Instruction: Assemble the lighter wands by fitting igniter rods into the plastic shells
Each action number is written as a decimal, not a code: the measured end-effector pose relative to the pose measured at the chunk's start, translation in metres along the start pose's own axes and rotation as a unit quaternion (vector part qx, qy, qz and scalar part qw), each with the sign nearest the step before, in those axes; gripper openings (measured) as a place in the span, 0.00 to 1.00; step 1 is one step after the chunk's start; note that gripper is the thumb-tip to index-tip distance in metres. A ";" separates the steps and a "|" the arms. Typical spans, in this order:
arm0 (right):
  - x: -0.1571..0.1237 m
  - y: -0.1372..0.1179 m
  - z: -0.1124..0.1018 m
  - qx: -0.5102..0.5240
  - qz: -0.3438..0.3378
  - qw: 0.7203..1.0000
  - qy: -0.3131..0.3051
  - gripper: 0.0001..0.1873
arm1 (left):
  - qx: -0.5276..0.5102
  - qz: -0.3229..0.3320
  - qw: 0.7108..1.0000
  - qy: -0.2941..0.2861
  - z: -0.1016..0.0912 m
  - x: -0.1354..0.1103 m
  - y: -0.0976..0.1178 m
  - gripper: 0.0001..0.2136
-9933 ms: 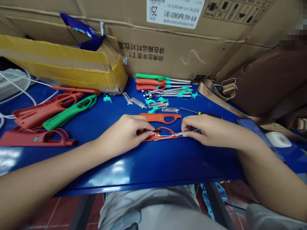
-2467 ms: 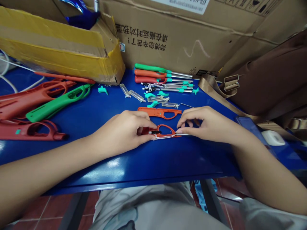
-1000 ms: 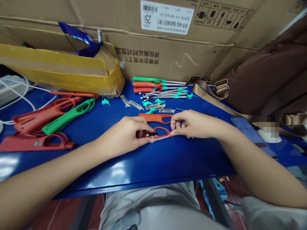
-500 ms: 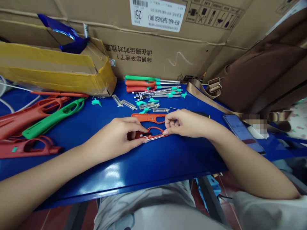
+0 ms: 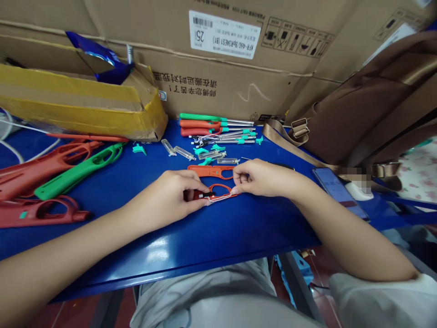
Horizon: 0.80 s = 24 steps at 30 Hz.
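Note:
A red-orange lighter casing half (image 5: 220, 187) lies on the blue table between my hands, with white wires and a small black igniter in it. My left hand (image 5: 182, 191) grips its left end between thumb and fingers, hiding that end. At the right end, my right hand (image 5: 246, 176) pinches the casing and the wires with thumb and forefinger. Just behind lies a second orange casing half (image 5: 205, 171), its right end partly covered by my right hand. Beyond it are clear fuel tanks (image 5: 213, 155) and teal triggers (image 5: 206, 161).
Metal lighter tubes with handles (image 5: 205, 124) lie at the back. Red casings (image 5: 44, 159) and a green casing (image 5: 68, 180) lie on the left, before a yellow-taped cardboard box (image 5: 112, 114). On the right are a phone (image 5: 332, 187), a brown bag (image 5: 362, 109) and its strap.
The view has tilted slightly, shifting the whole scene a little. Both hands keep the same hold on the casing, which has barely moved.

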State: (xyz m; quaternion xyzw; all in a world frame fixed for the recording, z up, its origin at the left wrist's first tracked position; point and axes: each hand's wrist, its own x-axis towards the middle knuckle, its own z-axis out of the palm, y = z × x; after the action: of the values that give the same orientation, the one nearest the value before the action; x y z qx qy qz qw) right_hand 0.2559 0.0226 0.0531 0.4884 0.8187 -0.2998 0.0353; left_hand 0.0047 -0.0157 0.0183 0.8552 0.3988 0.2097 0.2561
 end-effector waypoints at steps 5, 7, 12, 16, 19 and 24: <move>-0.004 0.006 0.004 0.046 -0.059 0.997 0.027 0.12 | -0.014 -0.029 0.999 -0.018 -0.005 -0.003 0.006 0.10; -0.005 0.007 0.003 0.048 -0.079 0.995 0.041 0.12 | -0.026 -0.039 0.999 -0.022 -0.007 -0.003 0.009 0.10; -0.010 -0.001 0.006 0.004 -0.216 0.974 0.069 0.07 | -0.034 -0.062 0.997 -0.025 -0.008 -0.002 0.012 0.06; -0.013 -0.008 0.018 -0.079 -0.277 0.957 0.046 0.06 | -0.057 -0.068 0.996 -0.012 -0.008 -0.001 0.010 0.05; -0.011 -0.008 0.027 -0.120 -0.270 0.954 0.049 0.07 | -0.062 -0.062 0.996 -0.004 -0.007 -0.001 0.010 0.04; -0.007 -0.006 0.032 -0.118 -0.272 0.953 0.062 0.06 | -0.063 -0.071 0.996 -0.003 -0.007 -0.001 0.009 0.03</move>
State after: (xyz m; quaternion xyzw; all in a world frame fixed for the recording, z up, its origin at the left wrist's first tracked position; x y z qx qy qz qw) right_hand 0.2472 -0.0015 0.0320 0.2575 0.9506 -0.1682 -0.0411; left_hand 0.0054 -0.0197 0.0294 0.8077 0.4435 0.2129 0.3249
